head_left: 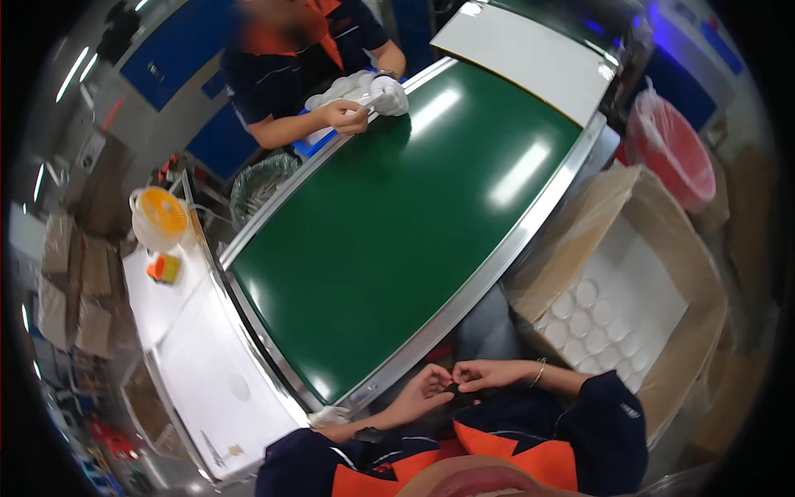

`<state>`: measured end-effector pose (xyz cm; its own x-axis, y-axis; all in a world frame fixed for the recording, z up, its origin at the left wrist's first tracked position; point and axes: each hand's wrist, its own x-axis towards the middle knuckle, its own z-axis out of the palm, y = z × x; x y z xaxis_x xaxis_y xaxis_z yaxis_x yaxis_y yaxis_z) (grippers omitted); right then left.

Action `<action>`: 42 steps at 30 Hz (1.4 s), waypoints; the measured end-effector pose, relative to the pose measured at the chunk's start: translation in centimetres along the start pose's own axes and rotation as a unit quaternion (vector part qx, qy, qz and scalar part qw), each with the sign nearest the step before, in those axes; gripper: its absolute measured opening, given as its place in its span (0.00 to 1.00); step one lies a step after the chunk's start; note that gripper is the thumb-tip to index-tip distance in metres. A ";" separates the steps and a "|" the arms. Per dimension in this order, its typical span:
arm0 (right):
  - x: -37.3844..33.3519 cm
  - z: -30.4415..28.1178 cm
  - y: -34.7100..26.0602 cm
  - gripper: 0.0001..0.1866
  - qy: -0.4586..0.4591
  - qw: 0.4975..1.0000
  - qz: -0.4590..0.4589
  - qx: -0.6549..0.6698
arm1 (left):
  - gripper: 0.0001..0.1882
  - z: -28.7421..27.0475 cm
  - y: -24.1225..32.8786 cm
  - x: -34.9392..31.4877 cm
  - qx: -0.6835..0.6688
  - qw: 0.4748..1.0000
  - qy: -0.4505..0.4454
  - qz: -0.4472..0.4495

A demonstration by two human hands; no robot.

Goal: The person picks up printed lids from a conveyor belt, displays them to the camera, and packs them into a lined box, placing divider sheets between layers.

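My left hand (421,396) and my right hand (489,374) are close together in front of my body, just off the near metal edge of the conveyor. Both have curled fingers, with the fingertips meeting or nearly meeting. Whatever they may pinch is too small and dark to make out against my dark clothing. Beyond them stretches the green conveyor belt (373,240). A crumpled white glove or cloth (329,417) lies at the belt frame's near corner, beside my left forearm.
Across the belt, a co-worker's hands (364,112) handle white pieces over a blue bin. To my right stands a lined carton (571,257) with round clear pieces, then a pink bucket (675,153). A white table (224,373) on the left bears a yellow-and-white round container (159,219).
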<state>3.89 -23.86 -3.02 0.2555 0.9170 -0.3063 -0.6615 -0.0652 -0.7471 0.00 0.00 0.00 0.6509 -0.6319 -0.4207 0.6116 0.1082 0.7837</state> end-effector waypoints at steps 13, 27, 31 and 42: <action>-1.1 -0.4 -1.8 0.11 0.021 0.999 0.038 -0.027 | 0.10 0.6 0.2 0.0 0.042 0.998 0.037 0.026; -0.7 -0.3 -0.3 0.11 0.070 0.997 0.019 -0.017 | 0.06 0.1 0.5 0.2 0.050 0.995 0.073 -0.041; -0.4 0.0 0.5 0.10 0.049 0.996 -0.031 0.073 | 0.09 -0.1 0.1 0.3 0.187 0.978 0.053 0.072; -0.3 -0.7 0.7 0.13 0.029 0.998 0.006 -0.060 | 0.09 0.4 0.6 0.5 0.104 0.989 0.098 0.045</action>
<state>3.88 -24.50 -3.88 0.2913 0.8915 -0.3470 -0.5765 -0.1259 -0.8074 0.48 -0.55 0.46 0.7856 -0.4631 -0.4104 0.4554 -0.0162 0.8901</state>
